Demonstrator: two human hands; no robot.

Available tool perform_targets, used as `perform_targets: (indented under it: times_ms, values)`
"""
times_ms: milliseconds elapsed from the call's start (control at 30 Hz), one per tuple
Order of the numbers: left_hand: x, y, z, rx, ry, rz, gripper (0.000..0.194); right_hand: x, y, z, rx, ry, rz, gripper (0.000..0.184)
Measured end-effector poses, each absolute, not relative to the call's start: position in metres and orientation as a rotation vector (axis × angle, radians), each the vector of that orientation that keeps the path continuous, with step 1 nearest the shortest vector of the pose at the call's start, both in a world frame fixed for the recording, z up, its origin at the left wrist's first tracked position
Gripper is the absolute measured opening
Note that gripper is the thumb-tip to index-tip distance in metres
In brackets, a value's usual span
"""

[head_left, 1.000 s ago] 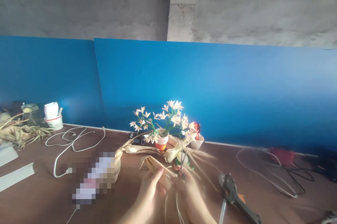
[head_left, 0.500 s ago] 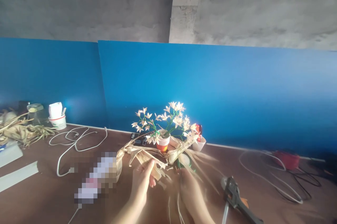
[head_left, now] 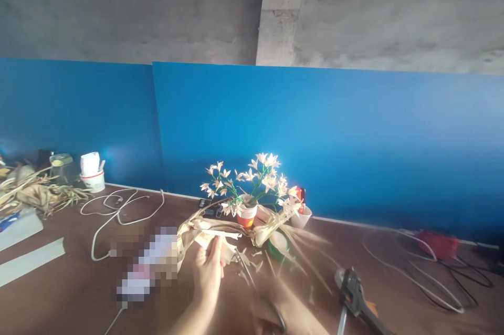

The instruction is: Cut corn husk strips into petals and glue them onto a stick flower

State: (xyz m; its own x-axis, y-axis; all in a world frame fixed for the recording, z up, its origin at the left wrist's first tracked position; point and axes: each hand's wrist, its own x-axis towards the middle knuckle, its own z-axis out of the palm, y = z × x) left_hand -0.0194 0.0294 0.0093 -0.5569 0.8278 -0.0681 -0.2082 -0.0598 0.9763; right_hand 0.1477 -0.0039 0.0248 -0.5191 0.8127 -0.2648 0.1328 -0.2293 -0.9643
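My left hand (head_left: 208, 274) rests near the bottom middle, its fingers together and pressed on a strip of dried corn husk (head_left: 214, 234) on the brown table (head_left: 71, 293). My right hand (head_left: 275, 311) is blurred at the bottom edge, its fingers closed in the handles of scissors (head_left: 252, 282) whose blades point up toward the husk. Small husk scraps (head_left: 252, 264) lie between the hands. Just beyond stands a red-and-white paper cup (head_left: 246, 215) holding a spray of pale handmade flowers (head_left: 252, 180).
A dark glue gun (head_left: 354, 293) lies at the right with white cables (head_left: 409, 272) behind it. More white cable (head_left: 118, 209), a white tub (head_left: 92, 177) and a husk pile (head_left: 35, 196) sit at the left. A blue panel (head_left: 315, 140) backs the table.
My right hand has drawn back toward me with the scissors. My left hand has slid forward onto the husk strip, and cut scraps now lie on the table.
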Motion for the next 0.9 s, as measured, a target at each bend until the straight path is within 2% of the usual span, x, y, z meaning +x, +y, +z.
perform_targets:
  times_ms: [133,267,667,900]
  values:
    - [-0.016,0.028,0.008,0.64,1.425,1.693,0.054,0.151,-0.001,0.015,-0.95,-1.485,1.921,0.046]
    - [-0.007,0.027,0.004,0.577,1.417,1.613,0.054,0.147,0.0,0.012,-0.967,-1.469,1.906,0.058]
    - [-0.003,0.024,-0.002,0.587,1.361,1.574,0.055,0.145,0.004,-0.001,-1.079,-1.413,1.867,0.054]
    - [-0.002,0.022,0.005,0.626,1.315,1.588,0.053,0.146,0.002,0.006,-1.064,-1.444,1.862,0.06]
